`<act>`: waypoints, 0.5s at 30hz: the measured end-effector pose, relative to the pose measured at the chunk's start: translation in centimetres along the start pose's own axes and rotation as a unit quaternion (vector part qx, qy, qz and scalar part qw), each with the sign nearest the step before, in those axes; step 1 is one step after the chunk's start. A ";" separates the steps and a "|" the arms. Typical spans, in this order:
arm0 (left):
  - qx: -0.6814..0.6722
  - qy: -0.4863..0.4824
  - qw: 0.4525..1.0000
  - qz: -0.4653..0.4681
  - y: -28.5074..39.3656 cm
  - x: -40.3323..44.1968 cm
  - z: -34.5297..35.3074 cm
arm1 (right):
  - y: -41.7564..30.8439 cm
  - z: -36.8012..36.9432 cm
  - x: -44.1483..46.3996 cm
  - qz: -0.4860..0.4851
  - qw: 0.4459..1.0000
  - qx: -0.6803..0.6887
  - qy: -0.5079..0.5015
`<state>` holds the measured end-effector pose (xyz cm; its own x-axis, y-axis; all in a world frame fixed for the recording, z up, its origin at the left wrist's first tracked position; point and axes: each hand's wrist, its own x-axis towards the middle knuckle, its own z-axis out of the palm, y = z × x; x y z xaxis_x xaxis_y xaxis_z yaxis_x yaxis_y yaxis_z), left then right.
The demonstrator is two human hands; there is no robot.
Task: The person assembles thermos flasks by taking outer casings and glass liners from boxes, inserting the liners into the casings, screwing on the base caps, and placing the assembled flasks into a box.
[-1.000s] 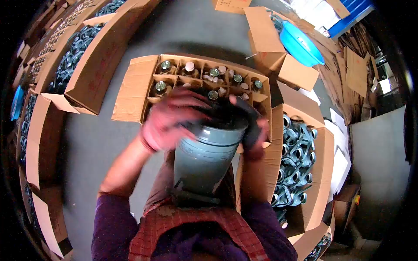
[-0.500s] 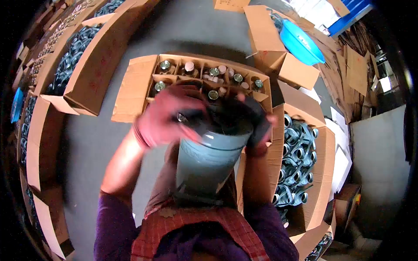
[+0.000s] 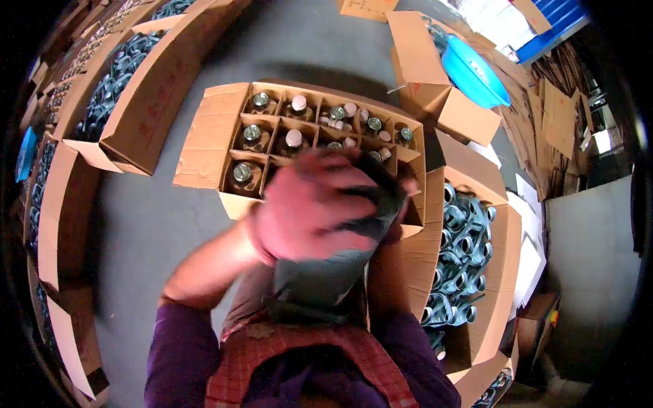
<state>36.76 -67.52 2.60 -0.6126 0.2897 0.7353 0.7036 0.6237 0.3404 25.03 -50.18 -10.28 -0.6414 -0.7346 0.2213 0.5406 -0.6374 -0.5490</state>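
A large, smoky glass bottle (image 3: 320, 282) stands between my thighs, its rounded top hidden under my hands. My left hand (image 3: 316, 207), in a pink-red glove, is closed over that top, fingers bent together and blurred. Behind it my right hand (image 3: 396, 204), in a dark glove with reddish parts, is wrapped round the far right side of the top; most of it is covered. A dark patch shows between the hands, and I cannot make out what it is. Just ahead is a divided carton (image 3: 238, 206) holding glass bottles with clear or pale stoppers (image 3: 251, 132).
At right, an open carton (image 3: 500, 285) holds several grey-green strap handles with rings (image 3: 464, 246). A blue basin (image 3: 476, 71) rests on a carton at upper right. Long cartons (image 3: 146, 112) with similar handles line the left. White sheets (image 3: 530, 255) lie at far right.
My left hand has moved right and swung across the bottle's top, covering its upper part. More of the divided carton's left compartments now shows. My right hand has shifted slightly left.
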 end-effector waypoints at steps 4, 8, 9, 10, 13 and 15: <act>-0.257 0.042 0.951 -0.168 -4.9 -5.6 -0.5 | -5.7 6.7 -1.7 -0.051 0.858 -0.500 -0.107; -0.023 0.009 0.999 -0.046 1.0 0.2 -1.7 | -2.5 5.6 0.1 -0.004 0.971 -0.241 -0.005; 0.020 0.009 0.999 -0.033 1.5 0.2 0.6 | -1.4 4.2 0.1 0.008 0.987 -0.159 -0.012; -0.024 0.009 1.000 -0.010 0.4 -0.4 0.6 | -0.4 2.8 0.1 0.021 0.996 -0.079 -0.017; -0.158 0.054 0.986 -0.014 -4.3 -4.8 0.2 | -3.7 4.3 -0.5 -0.011 0.914 -0.388 -0.117; -0.211 0.087 0.973 -0.007 -5.2 -5.1 0.8 | -4.0 5.3 -1.5 -0.027 0.848 -0.522 -0.092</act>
<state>35.98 -71.66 -3.35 -0.5789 0.1320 0.8046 0.8033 0.2620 0.5349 26.73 -47.70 -4.11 -0.5025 -0.7958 0.3380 -0.3243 -0.1889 -0.9269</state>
